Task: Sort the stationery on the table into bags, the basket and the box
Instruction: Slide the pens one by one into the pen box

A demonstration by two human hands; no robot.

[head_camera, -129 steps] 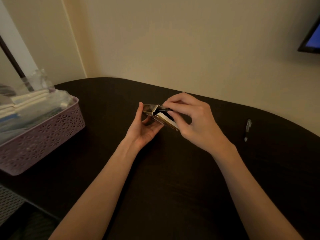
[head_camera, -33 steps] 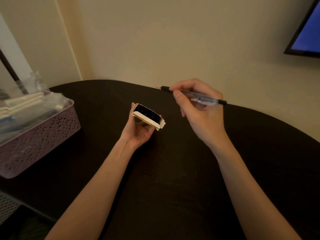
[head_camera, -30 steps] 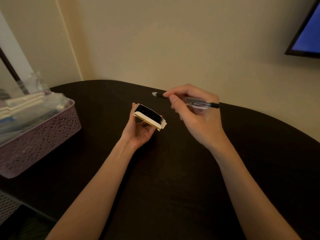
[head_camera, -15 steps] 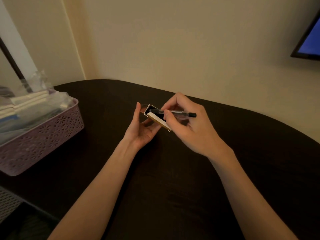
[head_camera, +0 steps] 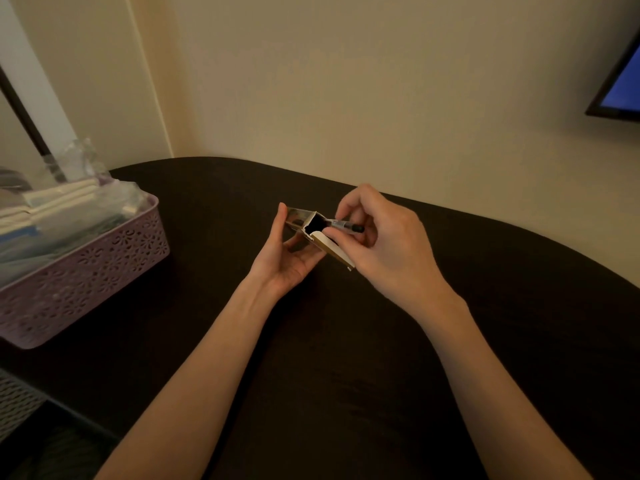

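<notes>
A small cardboard box (head_camera: 330, 247) with an open end is cradled in my left hand (head_camera: 282, 258) above the dark table (head_camera: 346, 375). My right hand (head_camera: 388, 244) pinches a clear pen with a black tip (head_camera: 346, 226). The pen lies nearly level and its front part is inside the box's open mouth, with only the rear end showing between my fingers. What else the box holds is hidden in its dark interior.
A pale purple lattice basket (head_camera: 86, 268) stands at the table's left edge, filled with clear plastic bags and white stationery. A wall runs behind the table, and a dark screen (head_camera: 620, 81) hangs at the upper right.
My right hand brought the pen from the right side of the table to the box and has slid it further into the open end. My left hand tilted the box's mouth toward the pen.
</notes>
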